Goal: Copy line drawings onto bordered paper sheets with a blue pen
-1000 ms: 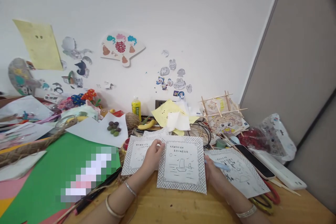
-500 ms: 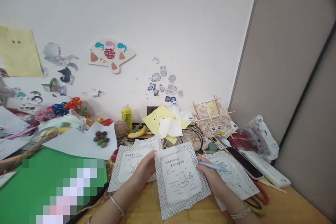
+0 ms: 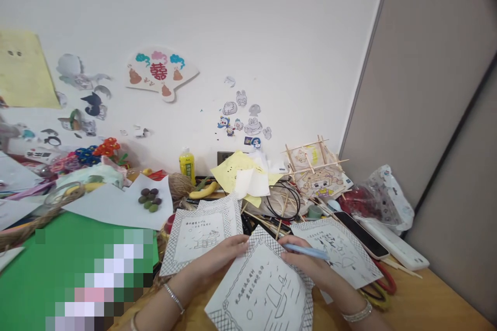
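A white paper sheet with a sailboat drawing, handwritten characters and a cross-hatched border is between my hands, tilted over the table's front. My left hand pinches its upper left edge. In my right hand is a light-blue pen, lying across the fingers, which also grip the sheet's upper right edge. Left of it lies a similar sheet with a building drawing, overlapping another bordered sheet. To the right, partly behind my right hand, rests a third drawing.
Beyond the sheets are a yellow bottle, a banana, yellow paper and a stick frame. A black phone and a white slab-like object lie right. A green board covers the left side.
The sailboat sheet has turned so that its top corner points away, and it sits lower and nearer. Both hands still hold it, and the pen remains in my right hand.
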Action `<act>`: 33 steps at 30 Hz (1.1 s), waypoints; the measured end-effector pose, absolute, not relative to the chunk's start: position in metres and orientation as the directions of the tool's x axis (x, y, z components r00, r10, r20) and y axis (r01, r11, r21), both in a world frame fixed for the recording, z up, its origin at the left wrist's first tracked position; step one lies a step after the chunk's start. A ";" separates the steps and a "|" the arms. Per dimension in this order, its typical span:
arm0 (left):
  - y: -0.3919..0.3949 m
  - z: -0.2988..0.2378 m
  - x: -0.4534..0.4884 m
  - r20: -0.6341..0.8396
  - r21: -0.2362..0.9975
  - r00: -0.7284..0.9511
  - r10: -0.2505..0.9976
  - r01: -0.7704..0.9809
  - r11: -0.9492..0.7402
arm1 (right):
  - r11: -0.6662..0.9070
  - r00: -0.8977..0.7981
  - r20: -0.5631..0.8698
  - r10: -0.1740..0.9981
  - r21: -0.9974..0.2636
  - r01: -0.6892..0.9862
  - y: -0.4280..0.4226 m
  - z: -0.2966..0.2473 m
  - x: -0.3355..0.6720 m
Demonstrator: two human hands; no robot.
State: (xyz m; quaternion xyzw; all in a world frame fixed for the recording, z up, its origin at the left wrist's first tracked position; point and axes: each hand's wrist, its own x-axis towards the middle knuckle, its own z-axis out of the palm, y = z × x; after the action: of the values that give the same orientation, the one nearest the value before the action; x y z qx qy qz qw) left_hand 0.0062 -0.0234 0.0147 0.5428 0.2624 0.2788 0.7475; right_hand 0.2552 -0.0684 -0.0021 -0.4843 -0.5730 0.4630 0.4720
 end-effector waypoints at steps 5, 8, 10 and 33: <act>-0.020 0.012 0.014 -0.094 0.986 0.576 0.812 -0.058 0.155 | 0.143 -0.029 0.140 0.990 -0.982 0.120 -0.063 -0.001 0.259; -0.012 0.010 0.013 -0.030 0.983 0.487 0.873 -0.144 0.115 | 0.125 0.051 0.125 0.991 -0.992 -0.004 -0.058 -0.004 0.263; -0.009 0.012 0.011 -0.002 0.976 0.431 0.902 -0.197 0.096 | 0.096 0.044 0.090 0.995 -0.986 -0.135 -0.055 -0.007 0.265; -0.006 0.007 0.007 -0.065 0.842 0.519 0.852 -0.430 0.325 | 0.178 -0.028 0.180 0.983 -0.982 -0.069 -0.058 -0.004 0.269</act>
State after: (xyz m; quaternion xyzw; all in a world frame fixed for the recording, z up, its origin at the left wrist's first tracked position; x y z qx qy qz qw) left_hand 0.0075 -0.0059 0.0072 0.4056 0.2605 0.4157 0.7713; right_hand 0.2685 -0.0584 -0.0044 -0.4276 -0.5347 0.4779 0.5504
